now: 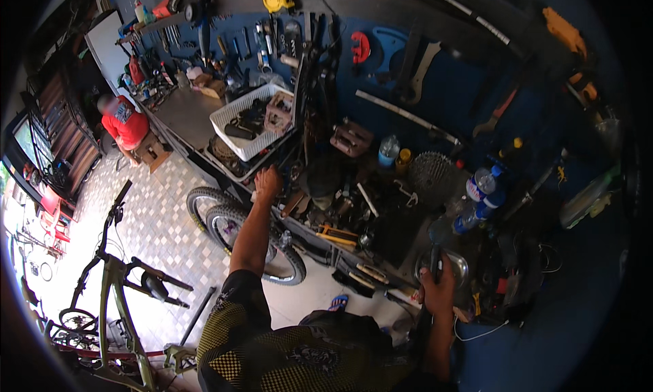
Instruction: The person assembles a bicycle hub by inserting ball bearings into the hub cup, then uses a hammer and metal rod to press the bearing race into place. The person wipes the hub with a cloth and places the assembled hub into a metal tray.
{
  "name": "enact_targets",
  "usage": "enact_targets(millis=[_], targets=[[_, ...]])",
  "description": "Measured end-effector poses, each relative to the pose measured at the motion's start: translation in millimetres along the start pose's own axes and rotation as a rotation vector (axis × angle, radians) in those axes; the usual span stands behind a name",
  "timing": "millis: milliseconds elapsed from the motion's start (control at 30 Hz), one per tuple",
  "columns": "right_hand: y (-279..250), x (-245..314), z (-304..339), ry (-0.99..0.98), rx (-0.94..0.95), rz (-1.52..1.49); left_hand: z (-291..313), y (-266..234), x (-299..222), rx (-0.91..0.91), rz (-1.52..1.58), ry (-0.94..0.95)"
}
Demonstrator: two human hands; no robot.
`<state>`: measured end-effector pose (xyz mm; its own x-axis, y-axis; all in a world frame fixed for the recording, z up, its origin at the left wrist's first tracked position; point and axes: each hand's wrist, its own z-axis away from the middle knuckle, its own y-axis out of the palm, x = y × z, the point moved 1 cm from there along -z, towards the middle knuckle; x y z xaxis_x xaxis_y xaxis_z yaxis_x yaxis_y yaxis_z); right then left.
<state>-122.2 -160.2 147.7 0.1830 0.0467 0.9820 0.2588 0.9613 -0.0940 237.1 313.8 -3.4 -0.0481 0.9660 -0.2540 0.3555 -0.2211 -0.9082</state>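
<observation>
My left arm stretches forward to the workbench, and my left hand [267, 183] is at its front edge, just below the white plastic basket [262, 148]. The fingers look curled in; anything inside them is too small to make out. In the basket lie dark parts and a pinkish-brown block-like part [279, 113]. At the right, my right hand [439, 283] is closed around a long, slim black tube-like thing [425, 320], held roughly upright. Right behind that hand sits a round metal bowl [459, 269] on the bench.
Tools and parts crowd the workbench, with a cassette of sprockets [430, 171], plastic bottles [481, 184] and a yellow-handled tool [338, 235]. Bicycle wheels [255, 239] stand under its front edge. An olive bike frame [112, 303] is at the left; a person in red [127, 123] sits farther back.
</observation>
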Motion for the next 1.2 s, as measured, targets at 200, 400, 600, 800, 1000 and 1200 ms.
enact_targets(millis=[200, 400, 600, 800, 1000, 1200], targets=[[1.9, 0.8, -19.6, -0.214, -0.111, -0.206, 57.6, -59.2, -115.5, -0.276, 0.420, -0.082], [65.1, 39.9, -80.1, -0.579, -0.177, -0.364, 173.3, -186.0, -245.2, 0.168, 0.830, 0.630], [136.3, 101.8, -112.4, -0.865, 0.019, -0.334, 175.8, -199.0, -267.2, 0.204, 0.812, 0.624], [150.7, 134.0, -111.5, -0.977, 0.150, 0.140, 148.3, -178.7, -256.5, -0.255, 0.747, 0.384], [79.5, 134.9, -99.9, -0.871, -0.008, 0.101, 49.1, -250.9, -158.8, -0.551, 0.341, 0.167], [0.1, 76.7, -104.9, -0.673, -0.199, 0.030, -83.9, -297.9, -102.0, -0.636, 0.593, 0.054]])
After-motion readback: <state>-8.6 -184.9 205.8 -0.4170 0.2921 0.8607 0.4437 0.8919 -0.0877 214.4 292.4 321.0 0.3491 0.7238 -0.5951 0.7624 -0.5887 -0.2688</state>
